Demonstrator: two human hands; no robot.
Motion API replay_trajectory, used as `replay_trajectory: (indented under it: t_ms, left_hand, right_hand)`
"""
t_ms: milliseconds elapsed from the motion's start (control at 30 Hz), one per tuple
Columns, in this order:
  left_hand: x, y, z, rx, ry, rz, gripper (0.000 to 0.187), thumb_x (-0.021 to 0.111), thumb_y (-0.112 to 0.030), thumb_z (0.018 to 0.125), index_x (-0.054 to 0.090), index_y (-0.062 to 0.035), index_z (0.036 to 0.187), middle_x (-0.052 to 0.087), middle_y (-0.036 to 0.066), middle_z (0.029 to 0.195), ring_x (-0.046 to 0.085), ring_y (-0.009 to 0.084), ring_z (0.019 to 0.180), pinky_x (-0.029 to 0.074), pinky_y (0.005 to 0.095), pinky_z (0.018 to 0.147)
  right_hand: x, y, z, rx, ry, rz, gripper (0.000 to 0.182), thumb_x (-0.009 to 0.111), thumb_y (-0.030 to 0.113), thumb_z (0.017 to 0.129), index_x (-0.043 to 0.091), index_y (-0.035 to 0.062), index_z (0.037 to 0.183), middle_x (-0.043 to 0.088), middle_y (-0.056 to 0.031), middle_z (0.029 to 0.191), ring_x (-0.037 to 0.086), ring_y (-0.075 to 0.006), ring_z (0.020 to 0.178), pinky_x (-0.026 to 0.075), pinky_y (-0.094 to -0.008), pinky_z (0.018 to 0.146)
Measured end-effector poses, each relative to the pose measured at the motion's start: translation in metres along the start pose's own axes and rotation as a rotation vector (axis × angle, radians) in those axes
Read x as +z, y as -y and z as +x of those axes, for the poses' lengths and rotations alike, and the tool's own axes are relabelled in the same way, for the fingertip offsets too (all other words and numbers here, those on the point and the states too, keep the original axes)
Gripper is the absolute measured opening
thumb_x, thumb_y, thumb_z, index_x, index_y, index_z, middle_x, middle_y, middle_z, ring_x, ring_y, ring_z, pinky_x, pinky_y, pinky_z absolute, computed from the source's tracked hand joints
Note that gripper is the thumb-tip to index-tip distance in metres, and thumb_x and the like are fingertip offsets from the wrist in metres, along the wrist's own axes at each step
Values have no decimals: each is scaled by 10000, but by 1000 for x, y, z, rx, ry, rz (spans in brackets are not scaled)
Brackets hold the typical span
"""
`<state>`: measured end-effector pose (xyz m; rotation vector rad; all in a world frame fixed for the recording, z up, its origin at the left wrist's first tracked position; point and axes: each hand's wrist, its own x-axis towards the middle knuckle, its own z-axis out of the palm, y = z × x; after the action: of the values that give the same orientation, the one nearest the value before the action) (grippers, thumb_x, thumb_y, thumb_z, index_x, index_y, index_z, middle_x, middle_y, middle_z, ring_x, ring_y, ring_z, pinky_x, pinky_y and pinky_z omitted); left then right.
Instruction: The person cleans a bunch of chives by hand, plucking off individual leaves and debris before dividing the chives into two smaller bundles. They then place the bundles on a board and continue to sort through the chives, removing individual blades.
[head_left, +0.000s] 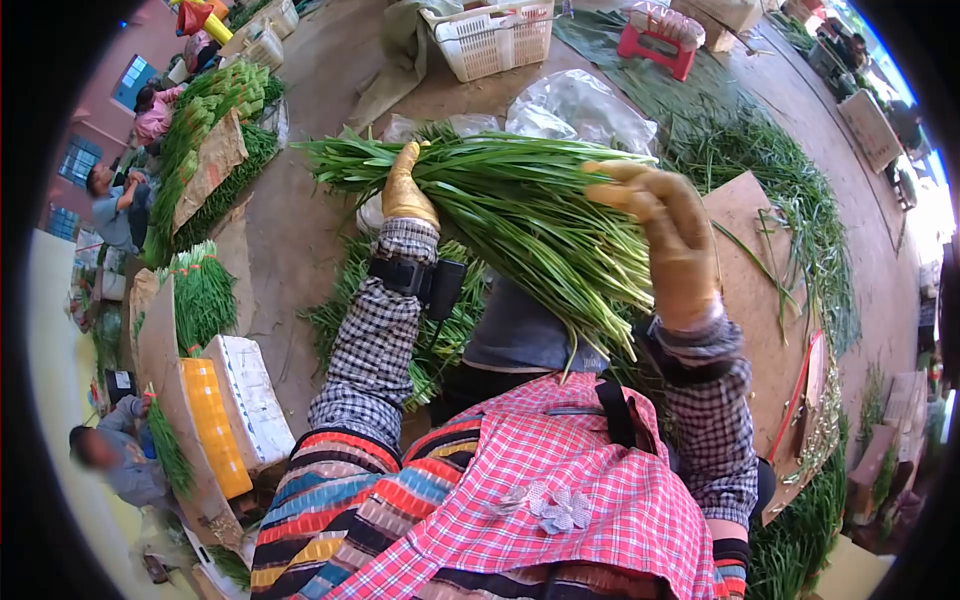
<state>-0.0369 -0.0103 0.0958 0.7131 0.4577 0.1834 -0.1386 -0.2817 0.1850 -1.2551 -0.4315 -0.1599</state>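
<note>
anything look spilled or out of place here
Yes, a little: a few loose leaves lie strewn on the brown board at the right, and small pale bits litter its edge. They look like stray scraps, apart from the bundle in the left hand.

Head-worn fisheye view, facing forward and down, close above the greens (530,195)

Your left arm (365,340) reaches far, its wrist (408,240) nearly straight, the gloved left hand (410,192) curled in a grip. Your right arm (712,425) stretches far on the right, the gloved right hand (668,225) loosely open, fingers (630,188) bent and pointing left.
</note>
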Motion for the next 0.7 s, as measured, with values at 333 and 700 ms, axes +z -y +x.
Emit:
replay_trajectory:
  t_ms: [333,700]
  left_hand:
    - [9,-3,-15,-4,32,17,385,745,-281,757,629,-46,1039,645,111,1025,625,284,896,505,479,856]
    - [-1,1,1,11,44,24,356,696,-291,808,652,-53,1068,661,110,1030,624,287,920,506,479,854]
  right_hand:
    - [17,-62,-3,-426,412,-1424,514,608,101,796,543,227,1291,579,-117,1251,593,-299,1056,476,-353,910]
    - [1,-11,12,-41,-25,-17,123,584,-17,856,615,-3,974,688,-116,1019,656,-182,859,533,-303,775]
